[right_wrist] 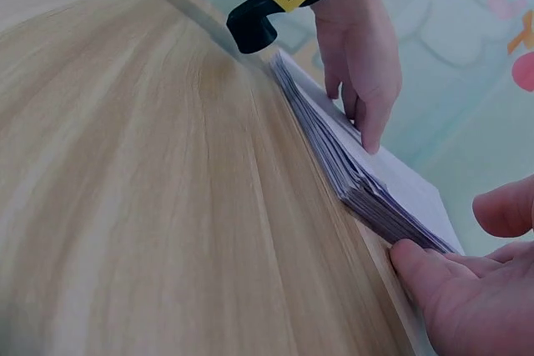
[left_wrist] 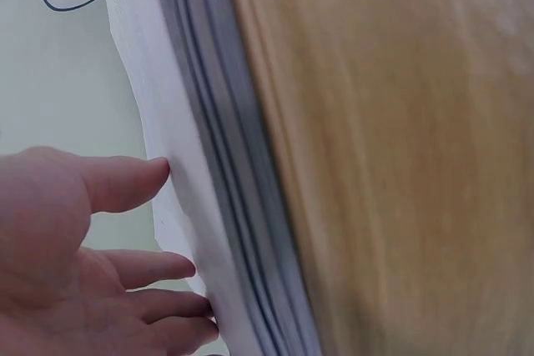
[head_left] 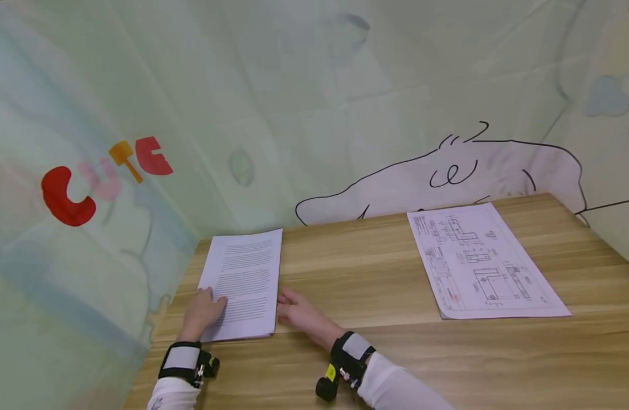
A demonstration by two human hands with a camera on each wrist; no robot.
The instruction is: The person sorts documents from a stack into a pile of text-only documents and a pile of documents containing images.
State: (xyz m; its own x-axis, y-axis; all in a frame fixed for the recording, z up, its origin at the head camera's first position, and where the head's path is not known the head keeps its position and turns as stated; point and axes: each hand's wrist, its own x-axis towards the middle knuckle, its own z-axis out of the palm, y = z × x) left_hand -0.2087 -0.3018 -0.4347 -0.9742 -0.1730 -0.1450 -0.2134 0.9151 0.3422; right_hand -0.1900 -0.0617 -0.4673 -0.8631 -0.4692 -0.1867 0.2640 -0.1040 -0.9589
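A thick stack of printed paper (head_left: pixel 248 279) lies on the wooden table's left side, its layered edge (right_wrist: pixel 367 202) showing in the right wrist view. At the stack's left side is my left hand (head_left: pixel 204 313), thumb over the top sheet. In the left wrist view that hand (left_wrist: pixel 92 248) has its fingers fairly straight, tips at the paper. My right hand (head_left: pixel 306 319) is along the opposite long side. Seen from the right wrist, its fingers (right_wrist: pixel 425 273) extend against the lower edge of the stack, with the thumb raised apart from the sheets.
Farther right on the wooden table (head_left: pixel 345 267) lies a technical drawing sheet (head_left: pixel 478 262), with one corner slightly lifted. A printed fabric backdrop (head_left: pixel 268 114) with cartoon shapes and red and orange letters rises behind and to the left. Each wrist wears a strapped camera (head_left: pixel 345 364).
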